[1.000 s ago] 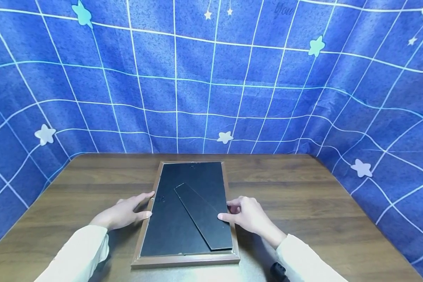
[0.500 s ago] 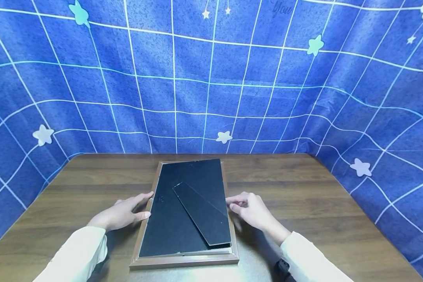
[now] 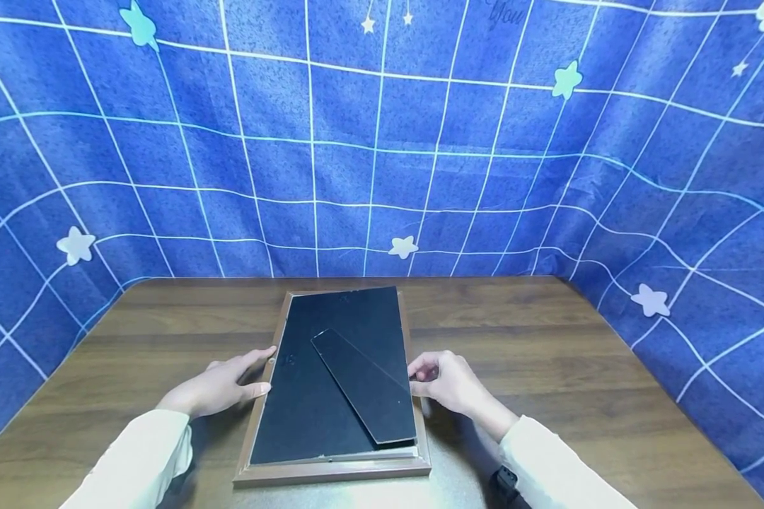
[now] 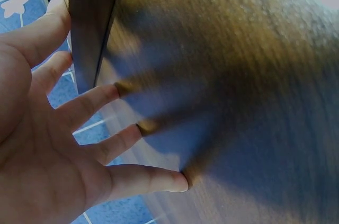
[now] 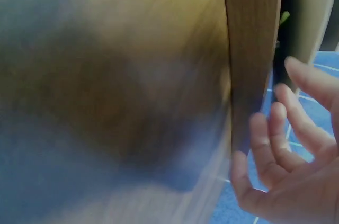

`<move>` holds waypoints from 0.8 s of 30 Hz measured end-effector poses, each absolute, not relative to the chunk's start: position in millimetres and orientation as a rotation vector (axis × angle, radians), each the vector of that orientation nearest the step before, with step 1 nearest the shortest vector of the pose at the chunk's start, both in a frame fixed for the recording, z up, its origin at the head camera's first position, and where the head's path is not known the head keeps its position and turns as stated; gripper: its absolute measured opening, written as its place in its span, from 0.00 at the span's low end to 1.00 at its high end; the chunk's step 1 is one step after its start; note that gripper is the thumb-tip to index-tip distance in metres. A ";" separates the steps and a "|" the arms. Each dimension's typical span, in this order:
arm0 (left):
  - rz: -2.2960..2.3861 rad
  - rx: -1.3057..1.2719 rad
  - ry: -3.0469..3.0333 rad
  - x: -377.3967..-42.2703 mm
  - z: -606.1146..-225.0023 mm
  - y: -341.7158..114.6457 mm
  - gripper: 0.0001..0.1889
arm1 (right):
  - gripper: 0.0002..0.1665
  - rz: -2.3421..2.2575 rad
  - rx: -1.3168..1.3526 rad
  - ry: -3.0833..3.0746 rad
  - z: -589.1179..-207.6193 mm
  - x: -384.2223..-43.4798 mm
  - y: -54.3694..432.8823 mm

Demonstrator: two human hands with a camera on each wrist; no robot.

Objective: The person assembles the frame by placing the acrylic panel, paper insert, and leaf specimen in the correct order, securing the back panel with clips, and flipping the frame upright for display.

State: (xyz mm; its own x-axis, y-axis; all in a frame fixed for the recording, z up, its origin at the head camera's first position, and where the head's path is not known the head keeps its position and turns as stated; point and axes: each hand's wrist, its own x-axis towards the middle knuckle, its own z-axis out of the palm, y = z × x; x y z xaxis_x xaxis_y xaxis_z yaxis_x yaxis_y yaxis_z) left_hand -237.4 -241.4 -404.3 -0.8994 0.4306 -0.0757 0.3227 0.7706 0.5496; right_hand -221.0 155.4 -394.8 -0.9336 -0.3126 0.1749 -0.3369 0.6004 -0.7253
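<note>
A brown picture frame (image 3: 253, 438) lies face down on the wooden table, its black backing board (image 3: 331, 311) uppermost with a slanted easel leg (image 3: 356, 385). The board's right side stands raised from the frame, and a pale strip shows below its near edge. My left hand (image 3: 219, 385) is spread along the frame's left side; in the left wrist view its thumb and index finger touch the frame while the other fingertips rest on the table. At the right edge, my right hand (image 3: 448, 382) pinches the raised board between thumb and fingers.
The wooden table (image 3: 516, 339) extends on both sides of the frame. A blue grid-patterned curtain (image 3: 344, 162) with stars hangs around the table's back and sides. A small black device (image 3: 504, 484) sits at the right wrist.
The backing board's right side has risen out of the frame. My right thumb came off the board's top, then moved back to its edge. The left hand stays in place.
</note>
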 end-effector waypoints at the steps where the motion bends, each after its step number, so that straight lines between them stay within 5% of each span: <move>1: 0.812 0.583 2.762 -237.5 -404.3 -241.4 0.38 | 0.07 1.256 0.592 -2.799 -394.0 -221.0 156.1; 24: 0.794 0.512 2.742 -228.5 -388.2 -233.2 0.37 | 0.13 1.193 0.730 -3.023 -384.9 -210.7 155.6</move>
